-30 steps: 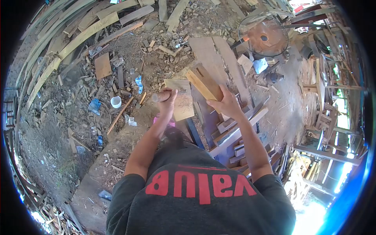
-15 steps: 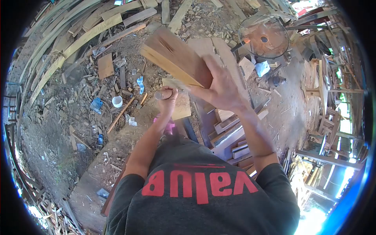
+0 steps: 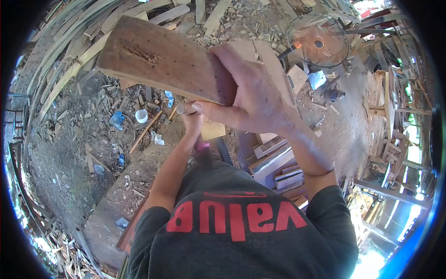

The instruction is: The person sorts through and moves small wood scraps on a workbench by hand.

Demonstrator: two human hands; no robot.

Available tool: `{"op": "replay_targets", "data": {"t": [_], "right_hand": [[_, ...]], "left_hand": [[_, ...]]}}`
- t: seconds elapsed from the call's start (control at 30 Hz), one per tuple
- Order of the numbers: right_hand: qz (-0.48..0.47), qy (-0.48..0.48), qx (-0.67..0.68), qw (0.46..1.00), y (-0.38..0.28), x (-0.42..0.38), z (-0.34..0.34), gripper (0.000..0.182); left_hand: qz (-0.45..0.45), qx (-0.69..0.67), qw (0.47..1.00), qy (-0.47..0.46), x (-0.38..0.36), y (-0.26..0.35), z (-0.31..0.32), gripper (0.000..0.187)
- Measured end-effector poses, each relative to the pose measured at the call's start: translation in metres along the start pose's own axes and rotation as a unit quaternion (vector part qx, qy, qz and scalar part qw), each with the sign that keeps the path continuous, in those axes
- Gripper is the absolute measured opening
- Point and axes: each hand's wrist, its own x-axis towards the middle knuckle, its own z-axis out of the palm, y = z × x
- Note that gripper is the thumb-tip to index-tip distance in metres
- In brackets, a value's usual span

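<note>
A thick brown wooden block (image 3: 162,60) with small dark holes and a rough gouge is raised in front of me, tilted, its far end to the upper left. My right hand (image 3: 255,93) grips its near end, thumb along the lower edge. Below the block, my left hand (image 3: 193,122) is closed around a round wooden handle (image 3: 185,109); the rest of that tool is hidden behind the block. A pale square piece of wood (image 3: 213,130) lies beneath the hands.
A round wire fan guard (image 3: 318,41) lies at the upper right. Stacked boards (image 3: 276,160) are right of my legs. A white cup (image 3: 141,116), blue plastic scraps (image 3: 116,120) and wood chips litter the ground. Long planks (image 3: 65,86) line the left.
The block has moved left and closer to the camera, turning so its broad face shows more. My right hand has moved left with it, and its thumb is now near the handle.
</note>
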Motion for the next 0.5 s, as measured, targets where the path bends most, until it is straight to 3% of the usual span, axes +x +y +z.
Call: {"op": "replay_targets", "data": {"t": [0.1,0.17,0.5], "right_hand": [[-0.003,0.001,-0.017,1.000,0.004,0.001,0.001,0.067],[-0.017,0.006,-0.025,1.000,0.005,0.003,0.003,0.065],[-0.003,-0.024,-0.012,1.000,0.005,0.007,0.009,0.061]], "left_hand": [[-0.017,-0.045,0.999,0.006,0.000,-0.013,-0.003,0.032],[-0.038,0.017,0.999,0.003,0.000,-0.021,-0.008,0.035],[-0.065,0.011,0.998,-0.013,0.005,0.016,-0.002,0.035]]}}
